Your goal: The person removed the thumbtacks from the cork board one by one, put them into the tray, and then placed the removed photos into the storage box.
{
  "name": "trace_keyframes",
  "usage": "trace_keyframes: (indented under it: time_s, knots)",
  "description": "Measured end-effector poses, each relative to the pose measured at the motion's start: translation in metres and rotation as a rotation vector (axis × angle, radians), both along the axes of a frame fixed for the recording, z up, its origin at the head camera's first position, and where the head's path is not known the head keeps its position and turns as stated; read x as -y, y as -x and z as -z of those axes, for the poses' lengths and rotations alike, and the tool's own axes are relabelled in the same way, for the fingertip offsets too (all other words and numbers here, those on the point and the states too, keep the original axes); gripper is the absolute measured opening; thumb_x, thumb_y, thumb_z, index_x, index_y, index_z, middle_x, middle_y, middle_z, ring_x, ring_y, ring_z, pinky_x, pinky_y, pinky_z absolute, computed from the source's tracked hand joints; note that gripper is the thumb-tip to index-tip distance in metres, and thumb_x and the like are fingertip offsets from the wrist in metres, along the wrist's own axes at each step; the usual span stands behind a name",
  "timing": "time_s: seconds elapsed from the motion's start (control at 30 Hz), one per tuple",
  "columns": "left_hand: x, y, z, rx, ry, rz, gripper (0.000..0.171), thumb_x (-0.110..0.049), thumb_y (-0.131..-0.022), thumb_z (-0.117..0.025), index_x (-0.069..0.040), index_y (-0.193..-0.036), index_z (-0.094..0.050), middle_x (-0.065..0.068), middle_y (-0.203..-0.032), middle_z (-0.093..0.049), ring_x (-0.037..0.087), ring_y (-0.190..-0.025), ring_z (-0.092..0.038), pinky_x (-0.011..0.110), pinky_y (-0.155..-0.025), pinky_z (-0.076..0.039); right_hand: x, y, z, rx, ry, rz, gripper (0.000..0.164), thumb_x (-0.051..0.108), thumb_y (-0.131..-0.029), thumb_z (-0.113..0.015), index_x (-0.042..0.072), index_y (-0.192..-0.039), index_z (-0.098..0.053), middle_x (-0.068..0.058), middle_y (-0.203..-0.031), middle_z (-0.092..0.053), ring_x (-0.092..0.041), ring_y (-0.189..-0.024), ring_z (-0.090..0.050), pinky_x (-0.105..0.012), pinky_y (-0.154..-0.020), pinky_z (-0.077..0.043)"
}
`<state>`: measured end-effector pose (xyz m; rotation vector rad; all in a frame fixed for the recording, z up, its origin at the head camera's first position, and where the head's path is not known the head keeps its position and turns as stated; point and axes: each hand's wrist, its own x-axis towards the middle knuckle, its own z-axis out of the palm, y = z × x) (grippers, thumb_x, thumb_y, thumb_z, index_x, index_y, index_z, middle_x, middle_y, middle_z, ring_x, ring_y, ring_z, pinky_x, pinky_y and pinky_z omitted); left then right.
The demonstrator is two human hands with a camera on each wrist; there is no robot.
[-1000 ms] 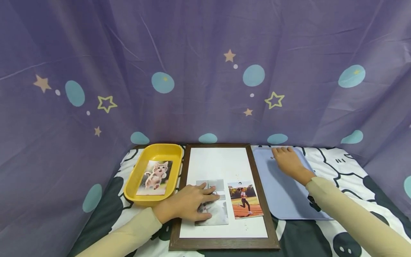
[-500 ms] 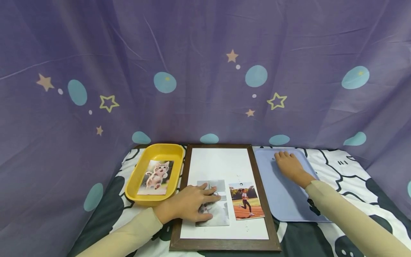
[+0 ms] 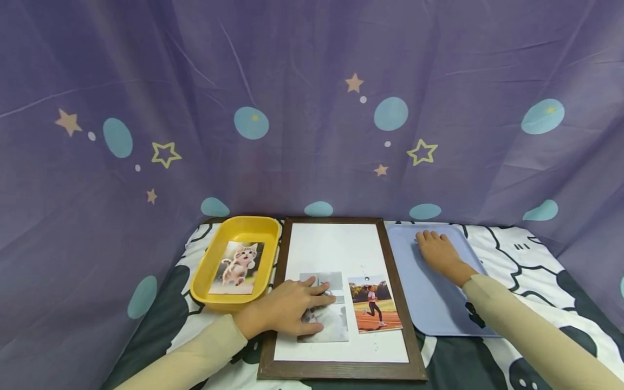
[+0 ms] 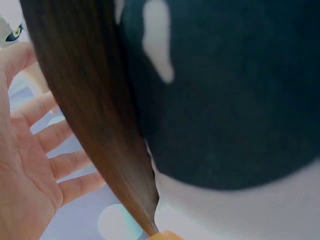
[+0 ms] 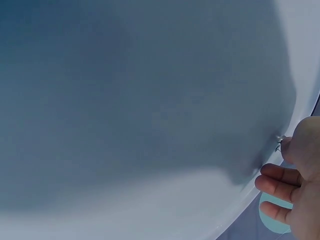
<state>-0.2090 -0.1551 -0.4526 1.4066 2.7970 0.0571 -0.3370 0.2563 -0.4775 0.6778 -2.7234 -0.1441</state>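
Both sleeves (image 3: 531, 333) are long and beige, with something black (image 3: 474, 314) beneath the right.

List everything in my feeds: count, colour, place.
framed board: one, white and brown, centre
yellow tray: one, yellow, left of board
kitten picture: one, multicoloured, in yellow tray
grey picture: one, grey, on board
runner picture: one, multicoloured, on board
round piece: one, silvery, at runner picture's top
blue tray: one, blue, right of board
metallic bits: count unclear, silvery, at blue tray's far end
cloth: one, black and white, underneath
curtain: one, purple, behind
sleeves: two, beige, both sides
wrist piece: one clear, black, by right sleeve
left grip: one, bare, on grey picture
right grip: one, bare, over blue tray
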Motion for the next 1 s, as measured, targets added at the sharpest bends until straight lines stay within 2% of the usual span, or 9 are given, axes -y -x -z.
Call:
trace_keyframes:
  time_s: [0.17,0.33,0.53,0.87,1.0]
  knots:
    - [-0.0003,-0.0008,-0.0007,0.005,0.000,-0.001,0.063,-0.062,-0.096,-0.055,-0.033,-0.152,-0.049,0.004,-0.154,-0.051,0.041,-0.135,-0.055,0.052,-0.096,-0.057,0.0010,-0.0015,0.0007,-0.010,0.009,-0.012,0.006,0.002,-0.100,-0.049,-0.004,-0.099,-0.048,-0.017,-0.088,-0.051,-0.037,-0.085,-0.054,-0.053,-0.073,-0.046]
    - [-0.0002,-0.0010,-0.0017,0.010,-0.007,0.003,0.062,-0.060,-0.096,-0.055,-0.032,-0.151,-0.050,0.005,-0.154,-0.051,0.041,-0.135,-0.055,0.052,-0.097,-0.056,0.0020,-0.0016,0.0004,-0.008,-0.003,-0.015,0.004,-0.002,-0.098,-0.044,-0.004,-0.098,-0.047,-0.017,-0.088,-0.050,-0.036,-0.086,-0.054,-0.052,-0.074,-0.045]
    - [-0.0004,0.0003,-0.0022,0.006,-0.008,0.005,0.062,-0.059,-0.096,-0.056,-0.031,-0.151,-0.051,0.005,-0.154,-0.051,0.042,-0.134,-0.055,0.051,-0.098,-0.056,0.0018,-0.0019,-0.0017,-0.002,-0.029,-0.015,0.003,-0.002,-0.095,-0.050,-0.004,-0.096,-0.047,-0.016,-0.088,-0.050,-0.036,-0.085,-0.054,-0.050,-0.073,-0.044]
    - [0.0000,-0.0002,-0.0012,-0.003,-0.012,0.005,0.062,-0.060,-0.096,-0.056,-0.031,-0.151,-0.051,0.005,-0.153,-0.052,0.042,-0.134,-0.056,0.051,-0.097,-0.056,0.0004,-0.0063,-0.0054,0.015,-0.039,-0.022,0.011,0.001,-0.101,-0.041,-0.005,-0.097,-0.049,-0.016,-0.088,-0.051,-0.034,-0.084,-0.054,-0.050,-0.073,-0.045]
    - [0.0000,-0.0006,-0.0014,0.003,-0.008,0.000,0.062,-0.060,-0.096,-0.056,-0.032,-0.151,-0.050,0.005,-0.153,-0.051,0.042,-0.134,-0.055,0.051,-0.098,-0.056,-0.0003,-0.0066,-0.0059,0.016,-0.041,-0.023,0.007,0.002,-0.101,-0.046,-0.003,-0.096,-0.048,-0.015,-0.087,-0.051,-0.034,-0.083,-0.054,-0.049,-0.071,-0.044]
